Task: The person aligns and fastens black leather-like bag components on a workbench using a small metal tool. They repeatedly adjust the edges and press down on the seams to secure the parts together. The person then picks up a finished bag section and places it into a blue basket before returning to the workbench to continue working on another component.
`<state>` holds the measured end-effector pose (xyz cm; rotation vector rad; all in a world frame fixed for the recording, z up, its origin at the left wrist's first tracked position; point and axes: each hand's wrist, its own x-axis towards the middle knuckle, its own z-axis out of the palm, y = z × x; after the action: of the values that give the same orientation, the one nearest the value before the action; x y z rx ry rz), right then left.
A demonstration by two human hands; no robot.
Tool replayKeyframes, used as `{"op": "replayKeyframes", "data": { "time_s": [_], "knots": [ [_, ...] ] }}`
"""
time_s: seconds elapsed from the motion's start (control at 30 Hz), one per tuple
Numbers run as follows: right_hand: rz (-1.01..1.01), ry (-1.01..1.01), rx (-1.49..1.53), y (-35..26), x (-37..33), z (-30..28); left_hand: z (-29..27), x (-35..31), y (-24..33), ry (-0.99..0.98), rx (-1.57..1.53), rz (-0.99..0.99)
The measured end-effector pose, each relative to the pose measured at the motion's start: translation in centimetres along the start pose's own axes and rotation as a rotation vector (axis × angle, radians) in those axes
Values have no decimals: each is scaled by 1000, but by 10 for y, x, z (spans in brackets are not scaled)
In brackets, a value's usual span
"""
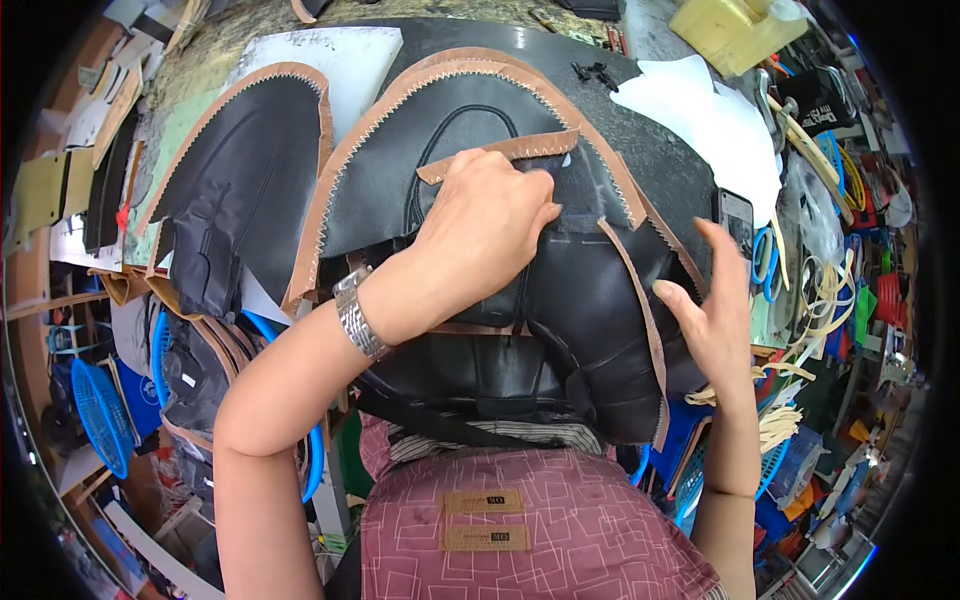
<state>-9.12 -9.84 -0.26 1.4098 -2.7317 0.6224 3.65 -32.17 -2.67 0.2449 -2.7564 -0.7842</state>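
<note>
A large black leather panel (375,165) with a curved brown edge and pale zigzag stitching lies before me. My left hand (485,215), with a metal watch on its wrist, is closed over the panel, just below a stitched brown strip (540,145). Its fingertips are hidden, so what they grip cannot be seen. My right hand (715,315) has thumb and fingers spread and appears to hold nothing. It is beside the right edge of a black padded leather piece (590,310), whose brown edging strip (640,290) hangs loosely down.
A second black panel (245,150) with brown edging lies at left. Beyond my right hand are a phone (735,220), blue-handled scissors (765,262) and white sheets (700,115). A yellowish plastic container (735,35) stands far right; a blue basket (100,415) is lower left.
</note>
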Motion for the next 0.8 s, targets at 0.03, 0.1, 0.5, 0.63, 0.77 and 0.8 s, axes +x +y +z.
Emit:
{"op": "replayKeyframes", "data": {
  "time_s": [0.03, 0.1, 0.5, 0.63, 0.77, 0.8],
  "knots": [
    [108, -153, 220, 14, -1, 7, -5, -5, 8, 117, -66, 22],
    [185, -216, 253, 17, -3, 7, -17, -18, 19, 389, -136, 241],
    [-145, -643, 816, -19, 4, -38, -6, -78, 14, 278, 483, 476],
    [-467, -470, 695, 5, 96, -97, -65, -9, 52, 419, 607, 587],
    [-458, -352, 480, -36, 216, -142, -117, 86, 11, 550, 959, 537],
    [-356, -400, 531, -54, 244, -138, -128, 104, -16, 576, 1043, 511]
  ]
}}
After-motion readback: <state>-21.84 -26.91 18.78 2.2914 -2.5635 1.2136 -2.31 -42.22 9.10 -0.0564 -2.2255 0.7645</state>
